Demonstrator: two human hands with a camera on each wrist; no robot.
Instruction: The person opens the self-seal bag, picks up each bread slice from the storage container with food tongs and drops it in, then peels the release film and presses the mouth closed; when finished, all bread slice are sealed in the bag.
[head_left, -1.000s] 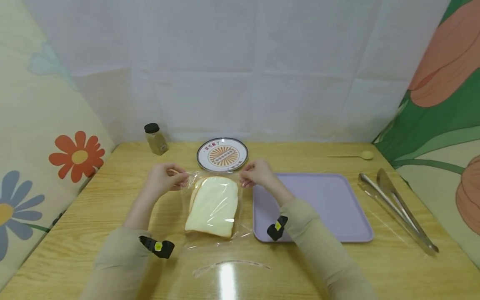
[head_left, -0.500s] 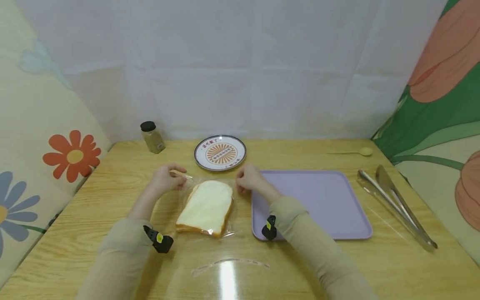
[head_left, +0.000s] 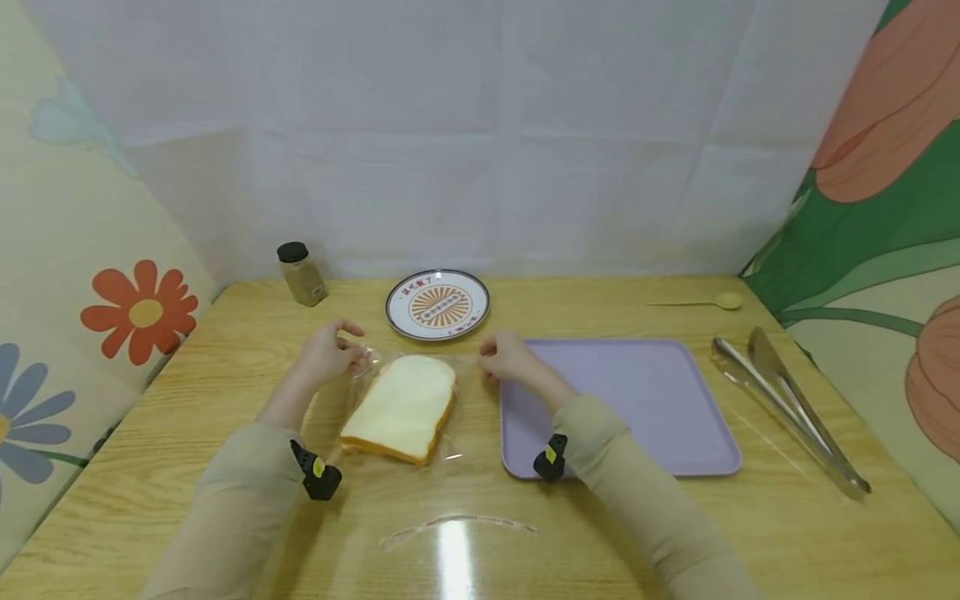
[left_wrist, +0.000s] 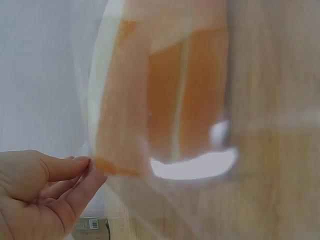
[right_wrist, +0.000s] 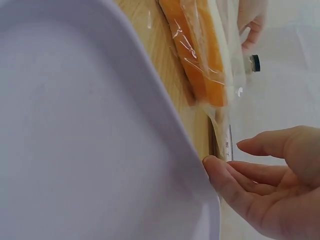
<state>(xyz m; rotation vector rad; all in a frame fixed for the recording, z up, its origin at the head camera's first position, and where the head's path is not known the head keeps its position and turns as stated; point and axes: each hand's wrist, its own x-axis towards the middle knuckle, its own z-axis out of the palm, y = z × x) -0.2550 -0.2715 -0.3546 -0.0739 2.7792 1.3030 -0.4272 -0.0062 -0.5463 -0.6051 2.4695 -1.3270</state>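
In the head view, slices of white bread [head_left: 408,400] with brown crust lie inside a clear plastic bag [head_left: 453,446] on the wooden table. My left hand [head_left: 327,353] pinches the bag's far left corner between thumb and fingers, as the left wrist view also shows. To the right of the bread is my right hand [head_left: 512,358], beside the far left corner of a lilac tray [head_left: 618,404]. The right wrist view shows a gap between its thumb and its loosely bent fingers, with the fingertips close to the tray rim and the bag's loose edge.
Behind the bread stands a round patterned plate [head_left: 438,305]. A black-capped jar [head_left: 303,275] is at the back left. On the right lie a yellow spoon [head_left: 726,301] and metal tongs [head_left: 791,412]. A clear strip [head_left: 459,527] lies near the front.
The bread and bag have shifted left and lowered, turning slightly. My right hand has let go of the bag's right edge, while the left keeps its pinch.
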